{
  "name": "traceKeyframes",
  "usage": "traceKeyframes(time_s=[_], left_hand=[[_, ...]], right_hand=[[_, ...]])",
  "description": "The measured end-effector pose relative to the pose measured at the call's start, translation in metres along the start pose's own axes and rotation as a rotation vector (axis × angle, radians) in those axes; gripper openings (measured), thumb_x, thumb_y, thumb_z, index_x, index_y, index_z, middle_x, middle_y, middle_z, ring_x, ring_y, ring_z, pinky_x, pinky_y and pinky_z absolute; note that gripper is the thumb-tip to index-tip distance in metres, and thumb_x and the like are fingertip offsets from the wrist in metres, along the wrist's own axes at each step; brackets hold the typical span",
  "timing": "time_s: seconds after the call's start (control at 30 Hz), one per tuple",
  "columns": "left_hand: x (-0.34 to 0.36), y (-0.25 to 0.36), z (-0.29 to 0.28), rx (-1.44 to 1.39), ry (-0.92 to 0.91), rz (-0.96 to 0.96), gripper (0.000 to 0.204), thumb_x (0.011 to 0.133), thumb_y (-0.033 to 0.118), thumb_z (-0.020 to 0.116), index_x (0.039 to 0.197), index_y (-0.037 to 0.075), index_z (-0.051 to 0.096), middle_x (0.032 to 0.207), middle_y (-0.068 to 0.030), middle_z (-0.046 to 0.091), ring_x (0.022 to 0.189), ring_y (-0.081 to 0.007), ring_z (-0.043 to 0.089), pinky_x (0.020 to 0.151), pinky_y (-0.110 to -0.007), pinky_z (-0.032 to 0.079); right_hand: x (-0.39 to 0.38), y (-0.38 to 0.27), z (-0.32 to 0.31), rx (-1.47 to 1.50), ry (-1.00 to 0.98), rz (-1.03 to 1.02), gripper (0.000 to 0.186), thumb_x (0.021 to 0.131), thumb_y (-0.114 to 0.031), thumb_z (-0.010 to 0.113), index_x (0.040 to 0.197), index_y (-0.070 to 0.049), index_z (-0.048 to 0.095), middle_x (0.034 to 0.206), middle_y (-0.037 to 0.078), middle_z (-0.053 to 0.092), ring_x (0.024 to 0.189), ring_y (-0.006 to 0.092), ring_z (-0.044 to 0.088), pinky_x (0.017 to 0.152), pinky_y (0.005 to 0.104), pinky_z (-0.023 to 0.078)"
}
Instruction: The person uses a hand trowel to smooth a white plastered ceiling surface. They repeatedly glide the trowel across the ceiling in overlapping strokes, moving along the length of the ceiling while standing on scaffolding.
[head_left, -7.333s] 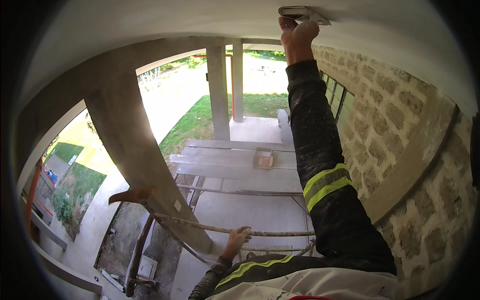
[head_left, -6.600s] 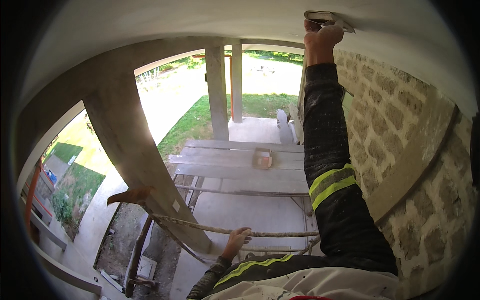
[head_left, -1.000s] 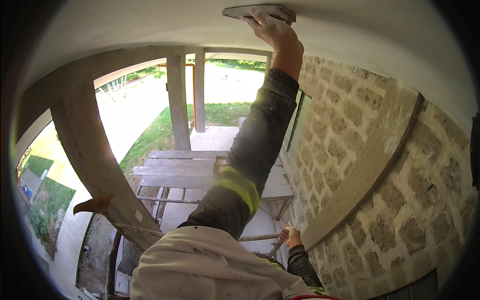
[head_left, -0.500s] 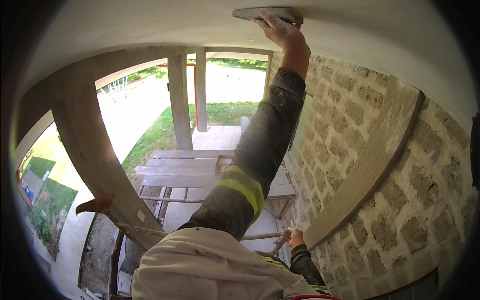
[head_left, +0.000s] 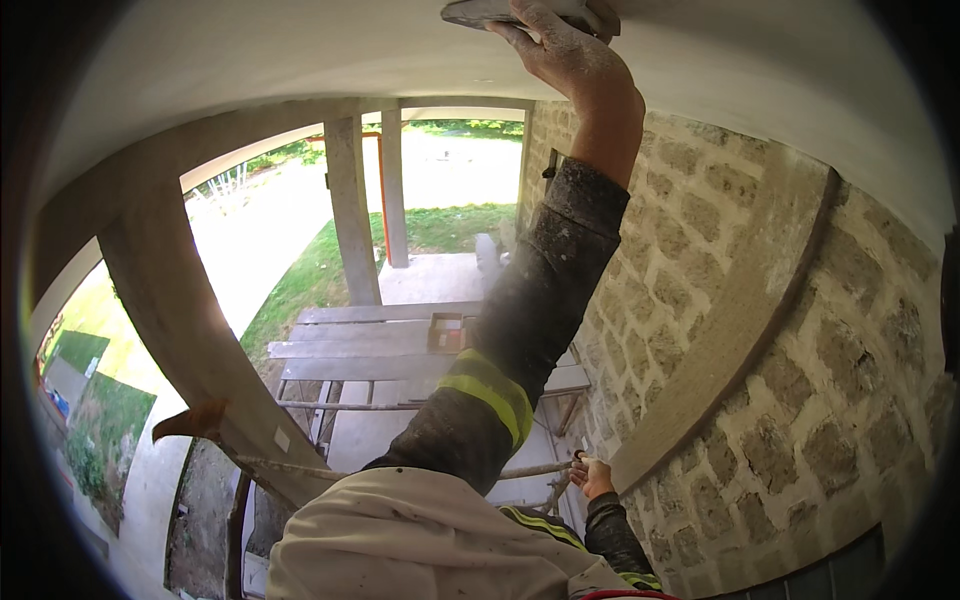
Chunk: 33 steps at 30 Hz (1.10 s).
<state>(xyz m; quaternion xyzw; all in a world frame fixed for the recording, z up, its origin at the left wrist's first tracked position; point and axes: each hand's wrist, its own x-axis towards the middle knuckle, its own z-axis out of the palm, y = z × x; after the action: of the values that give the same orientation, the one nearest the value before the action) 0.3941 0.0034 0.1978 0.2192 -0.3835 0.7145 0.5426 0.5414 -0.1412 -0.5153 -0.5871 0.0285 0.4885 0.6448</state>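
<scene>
My left hand [head_left: 570,60], dusty, is raised overhead and closed around a plastering trowel [head_left: 472,12]. The trowel's grey blade lies flat against the smooth pale ceiling [head_left: 300,50]; part of it is cut off by the top of the picture, and its handle is mostly hidden by my fingers. Low on the right, my right hand [head_left: 595,478] is closed at the end of a rough wooden pole [head_left: 530,469]. That pole runs across behind the beige cloth [head_left: 420,540] over my body, which hides its middle.
Below lie scaffold planks [head_left: 370,340] with a small open box [head_left: 446,332] on them. A stone wall [head_left: 770,455] with a curved concrete band [head_left: 740,320] rises on the right. Concrete columns [head_left: 352,210] stand ahead and left. A brown jagged piece [head_left: 190,422] juts out at left.
The trowel and my left hand have shifted up and slightly left in the picture, the blade now partly past its top edge. My right hand stays by the pole, its fingers slightly moved.
</scene>
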Motion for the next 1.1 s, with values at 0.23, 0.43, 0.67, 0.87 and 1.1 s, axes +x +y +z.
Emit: traceKeyframes(time_s=[0.23, 0.43, 0.67, 0.87, 1.1], left_hand=[[-0.011, 0.005, 0.018, -0.098, 0.092, -0.196, 0.074, 0.109, 0.040, 0.046, 0.164, 0.017, 0.002, 0.118, -0.0116, 0.047, 0.085, -0.0159, 0.057, 0.064, -0.028, 0.056], [-0.011, 0.019, 0.025, 0.372, 0.028, -0.100, 0.066, 0.110, 0.038, 0.033, 0.160, -0.003, 0.017, 0.097, -0.0094, 0.060, 0.080, -0.0179, 0.052, 0.077, -0.037, 0.049], [0.024, -0.009, -0.008, 0.381, 0.226, 0.159, 0.063, 0.111, 0.038, 0.036, 0.157, 0.000, 0.019, 0.108, -0.0134, 0.059, 0.087, -0.0225, 0.057, 0.084, -0.039, 0.053], [0.055, -0.018, -0.056, 0.193, 0.312, -0.262, 0.059, 0.107, 0.054, 0.035, 0.144, 0.009, 0.035, 0.123, -0.0119, 0.052, 0.102, -0.0233, 0.061, 0.076, -0.035, 0.062], [0.061, -0.017, -0.073, 0.329, 0.163, 0.002, 0.072, 0.108, 0.055, 0.034, 0.164, 0.021, 0.005, 0.145, -0.0126, 0.043, 0.117, -0.0260, 0.055, 0.083, -0.042, 0.059]], right_hand=[[-0.007, -0.003, -0.013, 0.005, 0.061, -0.016, 0.029, 0.100, -0.014, 0.052, 0.125, -0.010, 0.064, 0.086, 0.010, 0.068, 0.071, 0.0255, 0.066, 0.063, 0.0394, 0.055], [-0.009, -0.004, -0.017, 0.041, 0.047, -0.017, 0.028, 0.099, -0.013, 0.052, 0.124, -0.009, 0.064, 0.085, 0.010, 0.067, 0.067, 0.0254, 0.066, 0.061, 0.0400, 0.055], [-0.009, -0.004, -0.015, 0.064, 0.031, -0.020, 0.027, 0.099, -0.013, 0.053, 0.123, -0.008, 0.063, 0.085, 0.010, 0.067, 0.068, 0.0258, 0.067, 0.061, 0.0404, 0.055], [-0.008, -0.002, -0.019, 0.071, 0.032, -0.014, 0.028, 0.099, -0.013, 0.052, 0.124, -0.008, 0.064, 0.086, 0.011, 0.068, 0.069, 0.0263, 0.067, 0.062, 0.0414, 0.055], [-0.003, 0.001, -0.011, 0.005, 0.015, -0.003, 0.029, 0.100, -0.014, 0.053, 0.126, -0.008, 0.064, 0.092, 0.012, 0.069, 0.073, 0.0258, 0.067, 0.066, 0.0419, 0.055]])
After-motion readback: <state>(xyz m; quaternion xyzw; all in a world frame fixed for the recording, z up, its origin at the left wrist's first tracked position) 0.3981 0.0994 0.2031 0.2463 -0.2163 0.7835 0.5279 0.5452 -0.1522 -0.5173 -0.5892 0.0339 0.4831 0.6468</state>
